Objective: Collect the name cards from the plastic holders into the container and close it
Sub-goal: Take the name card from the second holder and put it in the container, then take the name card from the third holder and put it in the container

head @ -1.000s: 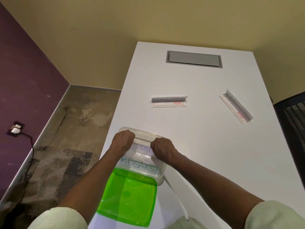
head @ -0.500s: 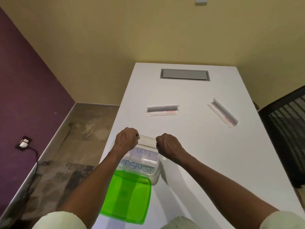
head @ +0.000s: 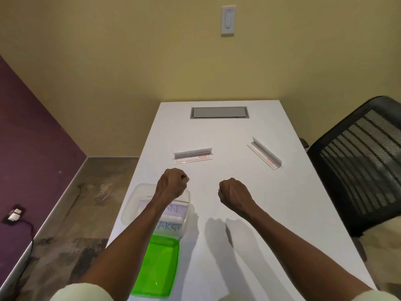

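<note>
A long white rectangular table [head: 249, 213] runs away from the viewer toward a yellow wall, with a black mesh office chair [head: 360, 168] standing off its right edge. A grey rectangular cable hatch [head: 219, 112] is set flush into the far end of the table.

On the near left part of the table sits a clear plastic rectangular container [head: 138, 200], open at the top, with white name cards [head: 173, 216] lying inside it; blue handwritten letters show on them, partly hidden by the left forearm. Just nearer than the container, and touching or almost touching its near end, a translucent green plastic lid [head: 158, 268] lies flat on the table.

Two bare arms reach forward from pale sleeves. The left hand [head: 172, 184] is curled into a loose fist above the far right corner of the container, and nothing can be seen in it. The right hand [head: 234, 192] is likewise curled closed over bare tabletop, well to the right of the container, and seems to grip nothing.

Beyond the hands lie two clear plastic card holders. The left holder [head: 192, 155] lies crosswise near the table's middle; the right holder [head: 264, 156] lies at an angle toward the right edge. Each bears a small red label.
</note>
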